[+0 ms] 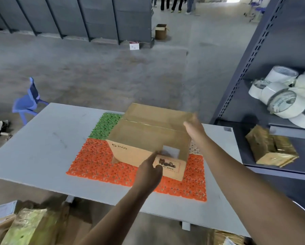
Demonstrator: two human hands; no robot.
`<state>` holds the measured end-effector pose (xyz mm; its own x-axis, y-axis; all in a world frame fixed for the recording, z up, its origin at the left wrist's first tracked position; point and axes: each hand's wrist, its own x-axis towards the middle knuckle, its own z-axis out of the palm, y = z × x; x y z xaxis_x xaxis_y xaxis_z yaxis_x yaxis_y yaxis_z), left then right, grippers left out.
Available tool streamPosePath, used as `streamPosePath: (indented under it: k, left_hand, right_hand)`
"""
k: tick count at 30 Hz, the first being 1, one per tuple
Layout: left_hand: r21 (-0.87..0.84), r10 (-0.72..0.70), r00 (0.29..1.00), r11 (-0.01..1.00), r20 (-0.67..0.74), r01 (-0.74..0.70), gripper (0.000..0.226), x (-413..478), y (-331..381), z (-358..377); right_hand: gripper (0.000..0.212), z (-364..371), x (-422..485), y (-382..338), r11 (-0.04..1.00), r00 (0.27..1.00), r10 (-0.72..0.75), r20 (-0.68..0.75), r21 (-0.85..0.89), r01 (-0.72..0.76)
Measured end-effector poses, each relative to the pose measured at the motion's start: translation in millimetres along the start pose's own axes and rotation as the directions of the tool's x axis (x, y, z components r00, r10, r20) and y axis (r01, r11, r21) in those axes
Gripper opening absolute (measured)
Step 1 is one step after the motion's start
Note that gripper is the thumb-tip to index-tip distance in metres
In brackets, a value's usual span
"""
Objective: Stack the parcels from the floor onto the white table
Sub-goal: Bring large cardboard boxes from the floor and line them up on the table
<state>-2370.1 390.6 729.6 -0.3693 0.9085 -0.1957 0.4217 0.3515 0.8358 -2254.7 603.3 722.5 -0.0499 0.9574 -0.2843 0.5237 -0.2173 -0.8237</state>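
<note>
A brown cardboard parcel (148, 131) printed "pico" sits on an orange and green plastic mat (95, 163) on the white table (42, 147). My left hand (149, 171) touches the parcel's near face with straight fingers, by a black printed label. My right hand (192, 128) lies flat against the parcel's right top edge, blurred at the fingertips. More parcels wrapped in brown and greenish tape (30, 225) lie on the floor under the table's near left edge.
A grey metal shelf (254, 55) stands close on the right with several white tape rolls (280, 96) and a taped parcel (270, 147). A blue plastic chair (28, 101) stands beyond the table's left. An open carton (160, 31) stands far back.
</note>
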Motion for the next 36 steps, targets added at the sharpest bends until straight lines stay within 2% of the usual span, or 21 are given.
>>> streamPosePath:
  k: [4,8,11,13,16,18,20,22,24,26,29,31,34,36]
  left_hand:
    - [0.072,0.031,0.999,0.997,0.021,-0.032,0.058,37,13,-4]
    - [0.038,-0.048,0.997,0.998,0.067,0.046,0.06,84,7,-26]
    - [0.046,-0.1,0.995,0.994,0.021,0.099,0.063,124,-2,-46]
    - [0.139,-0.125,0.992,0.983,0.018,0.122,0.063,149,-7,-62]
    - [0.439,-0.08,0.994,0.898,0.077,0.038,0.055,180,-19,-90]
    - [0.503,-0.072,0.995,0.864,0.073,0.026,0.047,196,-28,-108]
    - [0.388,-0.09,0.992,0.92,0.084,0.051,0.037,206,-35,-122]
    - [0.285,-0.075,0.986,0.958,0.152,0.029,0.028,211,-40,-134]
    - [0.217,-0.053,0.98,0.976,0.192,0.01,0.021,219,-45,-147]
    - [0.177,-0.015,0.981,0.984,0.193,-0.02,0.02,226,-46,-165]
    - [0.111,0.014,0.994,0.993,0.111,-0.026,0.023,241,-46,-200]
    - [0.067,0.014,0.998,0.998,0.055,-0.018,0.022,255,-51,-226]
    - [0.011,0.019,0.998,1.0,0.053,-0.02,0.019,275,-67,-255]
    - [-0.047,-0.008,0.999,0.999,0.042,0.01,0.025,286,-80,-269]
  right_hand:
    - [0.063,0,0,8,0.999,1.0,0.003,-0.004,-0.045,-0.004]
    - [0.054,4,-6,8,0.996,1.0,-0.009,-0.015,-0.094,0.008]
    - [0.066,10,-10,9,0.989,0.999,0.045,-0.008,-0.139,-0.046]
    - [0.072,16,-11,7,0.986,0.996,0.086,-0.013,-0.144,-0.087]
    - [0.068,23,-11,5,0.975,0.987,0.137,-0.084,-0.165,-0.149]
    - [0.063,31,-12,4,0.968,0.971,0.164,-0.174,-0.162,-0.193]
    - [0.062,39,-14,1,0.957,0.937,0.219,-0.271,-0.129,-0.261]
    - [0.056,44,-17,-2,0.939,0.897,0.266,-0.354,-0.115,-0.324]
    - [0.048,49,-17,-10,0.927,0.879,0.281,-0.386,-0.128,-0.352]
    - [0.039,60,-17,-25,0.928,0.889,0.274,-0.367,-0.141,-0.345]
    - [0.021,86,-12,-51,0.951,0.921,0.248,-0.3,-0.106,-0.29]
    - [0.018,108,-5,-70,0.967,0.941,0.229,-0.248,-0.051,-0.248]
    - [0.008,137,8,-96,0.987,0.973,0.149,-0.177,-0.038,-0.158]
    - [0.009,153,15,-112,0.993,0.984,0.108,-0.145,-0.032,-0.114]
